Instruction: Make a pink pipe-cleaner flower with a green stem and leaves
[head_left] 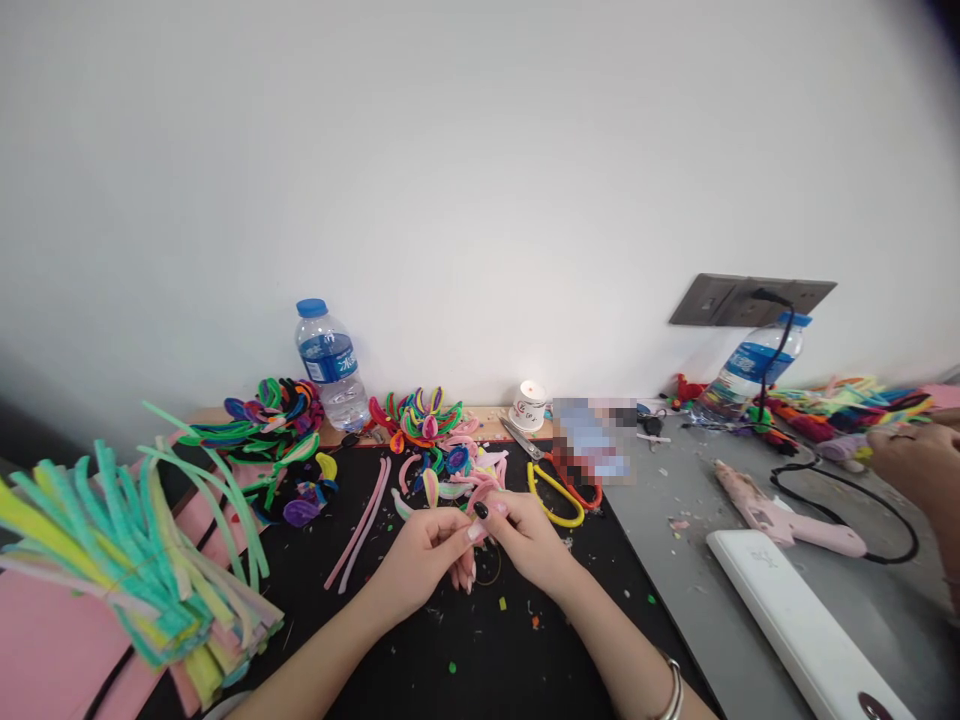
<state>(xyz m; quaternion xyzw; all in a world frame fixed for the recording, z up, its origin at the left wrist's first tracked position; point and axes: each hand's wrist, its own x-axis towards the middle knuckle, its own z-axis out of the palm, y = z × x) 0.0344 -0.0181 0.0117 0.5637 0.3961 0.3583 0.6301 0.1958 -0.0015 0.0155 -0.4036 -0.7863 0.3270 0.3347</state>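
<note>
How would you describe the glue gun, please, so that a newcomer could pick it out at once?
Start at the grey tabletop, to the right of the black mat. The glue gun lies there, just beyond a long white case. Unlike that case, it is pink, with a pointed nozzle and a black cord at its handle.
</note>
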